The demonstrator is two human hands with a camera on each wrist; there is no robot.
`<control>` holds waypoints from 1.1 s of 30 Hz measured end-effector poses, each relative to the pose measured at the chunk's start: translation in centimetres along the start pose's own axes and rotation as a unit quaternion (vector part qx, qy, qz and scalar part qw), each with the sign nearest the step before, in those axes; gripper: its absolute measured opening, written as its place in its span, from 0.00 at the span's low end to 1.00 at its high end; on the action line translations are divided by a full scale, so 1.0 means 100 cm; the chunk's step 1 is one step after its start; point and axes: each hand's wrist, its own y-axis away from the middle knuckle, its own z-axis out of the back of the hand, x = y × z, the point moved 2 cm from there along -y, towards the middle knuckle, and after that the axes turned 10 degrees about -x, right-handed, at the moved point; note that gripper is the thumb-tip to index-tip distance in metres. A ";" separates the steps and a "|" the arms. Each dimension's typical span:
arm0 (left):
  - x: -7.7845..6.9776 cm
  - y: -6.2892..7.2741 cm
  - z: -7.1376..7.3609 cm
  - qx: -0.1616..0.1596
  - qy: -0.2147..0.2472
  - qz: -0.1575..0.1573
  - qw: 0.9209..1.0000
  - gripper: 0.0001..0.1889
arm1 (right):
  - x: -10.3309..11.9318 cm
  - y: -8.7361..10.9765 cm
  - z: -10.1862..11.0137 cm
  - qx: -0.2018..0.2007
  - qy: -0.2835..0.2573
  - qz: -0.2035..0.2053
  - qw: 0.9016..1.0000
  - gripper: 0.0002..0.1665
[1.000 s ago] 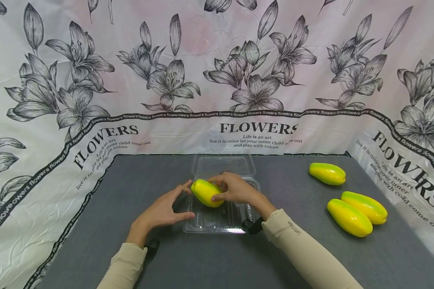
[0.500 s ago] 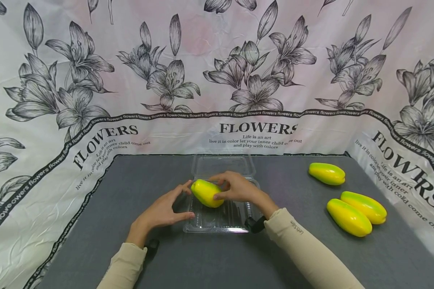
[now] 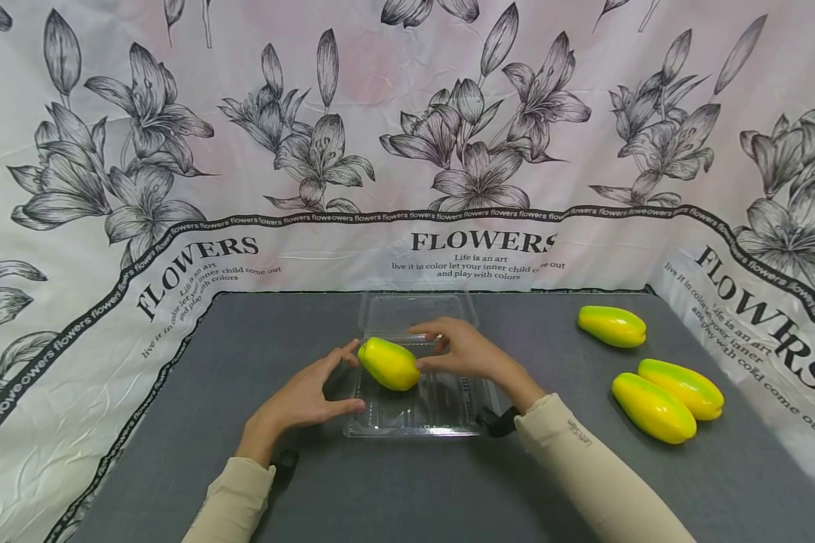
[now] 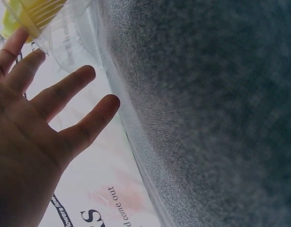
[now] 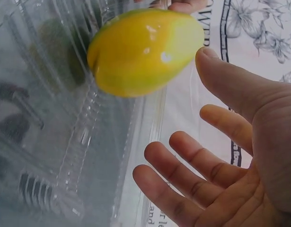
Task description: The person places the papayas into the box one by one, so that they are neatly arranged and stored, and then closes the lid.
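A yellow-green papaya (image 3: 389,363) lies at a slant in the left part of a clear plastic clamshell box (image 3: 441,418), whose lid (image 3: 417,313) is folded back behind it. My left hand (image 3: 306,388) is at the box's left side, fingers spread, fingertips close to the wall; the left wrist view shows them outside the clear plastic. My right hand (image 3: 472,351) is just right of the papaya with its fingers loose. In the right wrist view the thumb (image 5: 211,59) is at the papaya's end, and I cannot tell whether it touches.
Three more papayas lie on the grey table at the right: one farther back (image 3: 613,326) and two side by side, an inner one (image 3: 654,408) and an outer one (image 3: 681,388). A flower-printed cloth (image 3: 312,253) closes off the back and sides.
My right hand has loosened from the papaya and drawn off to the right. The papaya stays in the box, and my left hand has hardly moved.
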 end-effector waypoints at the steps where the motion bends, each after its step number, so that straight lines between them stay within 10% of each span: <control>1: 0.000 0.000 0.000 0.001 0.000 -0.001 1.000 0.34 | -0.002 0.001 0.001 -0.005 -0.003 0.002 1.000 0.37; 33: -0.002 0.000 0.000 0.003 -0.002 0.006 1.000 0.35 | -0.040 0.057 0.044 -0.127 0.019 -0.005 0.992 0.35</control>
